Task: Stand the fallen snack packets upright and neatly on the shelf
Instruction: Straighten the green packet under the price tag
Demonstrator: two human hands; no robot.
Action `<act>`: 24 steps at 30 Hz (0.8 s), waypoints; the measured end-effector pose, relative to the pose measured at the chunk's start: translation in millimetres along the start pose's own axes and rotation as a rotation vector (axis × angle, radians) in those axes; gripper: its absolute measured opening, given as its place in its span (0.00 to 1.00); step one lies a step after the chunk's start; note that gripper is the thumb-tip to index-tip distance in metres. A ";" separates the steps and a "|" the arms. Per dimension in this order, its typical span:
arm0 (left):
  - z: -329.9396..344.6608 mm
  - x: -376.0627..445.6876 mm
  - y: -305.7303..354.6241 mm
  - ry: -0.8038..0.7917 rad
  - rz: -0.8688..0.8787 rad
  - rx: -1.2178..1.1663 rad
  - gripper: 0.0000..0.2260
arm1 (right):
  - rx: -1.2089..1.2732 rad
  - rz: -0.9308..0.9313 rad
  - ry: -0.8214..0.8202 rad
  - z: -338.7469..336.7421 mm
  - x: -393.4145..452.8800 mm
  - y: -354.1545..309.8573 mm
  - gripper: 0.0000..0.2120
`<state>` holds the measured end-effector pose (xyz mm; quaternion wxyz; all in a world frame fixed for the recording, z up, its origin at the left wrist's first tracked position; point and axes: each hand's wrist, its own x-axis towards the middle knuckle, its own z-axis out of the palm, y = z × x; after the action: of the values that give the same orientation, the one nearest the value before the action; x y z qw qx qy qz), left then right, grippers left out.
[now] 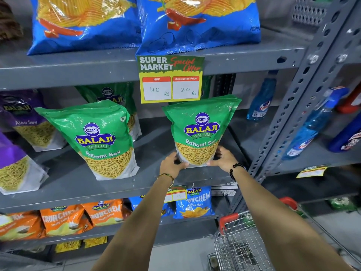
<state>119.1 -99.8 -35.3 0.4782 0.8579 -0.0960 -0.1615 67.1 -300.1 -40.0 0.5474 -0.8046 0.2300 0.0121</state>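
Both arms stretched forward to the middle shelf (82, 184) of a grey metal rack. Left hand (172, 163) and right hand (222, 157) clamped on the lower corners of a green packet (201, 132) — thumbs on the front, fingers wrapped behind. Packet upright, base at the shelf surface, set toward the right end of the shelf, just under a hanging price tag (171, 79) reading 40 and 20. Gold bangle (166, 176) on the left wrist, black bead bracelet (235, 170) on the right.

To the left, well apart, a second green packet (97, 141) leaning back with its top tilted left; a third (113, 96) behind it. Purple packets (25, 122) further left, also tilted. Above, blue chip bags (199, 22) on the top shelf. Below, orange bags (82, 216) and a blue bag (193, 202). On the neighbouring rack to the right, blue spray bottles (261, 98). Bottom right — a wire trolley (240, 243) with red handles.
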 end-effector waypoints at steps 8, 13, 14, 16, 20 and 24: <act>-0.2 -0.9 1.9 0.005 0.000 0.013 0.21 | -0.011 0.000 0.000 -0.6 3.7 2.8 0.37; 0.6 -1.1 2.4 0.007 -0.008 0.030 0.21 | -0.002 0.003 0.002 -0.4 1.9 -0.1 0.36; 0.5 -1.4 2.6 0.007 -0.012 0.034 0.21 | -0.002 0.004 0.001 -0.2 2.0 0.1 0.36; 0.2 -2.1 3.6 0.005 -0.014 0.043 0.21 | 0.001 0.007 -0.001 -0.1 1.6 -0.3 0.36; 0.0 -3.3 4.9 0.007 -0.009 0.055 0.21 | 0.006 0.006 -0.005 -0.8 -0.2 -3.2 0.35; -0.1 -3.0 4.4 0.007 -0.015 0.051 0.20 | 0.015 0.012 -0.007 -0.7 -1.0 -3.8 0.35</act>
<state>116.3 -101.0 -30.9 0.4553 0.8711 -0.0919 -0.1595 67.6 -299.3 -36.1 0.5541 -0.7991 0.2329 0.0164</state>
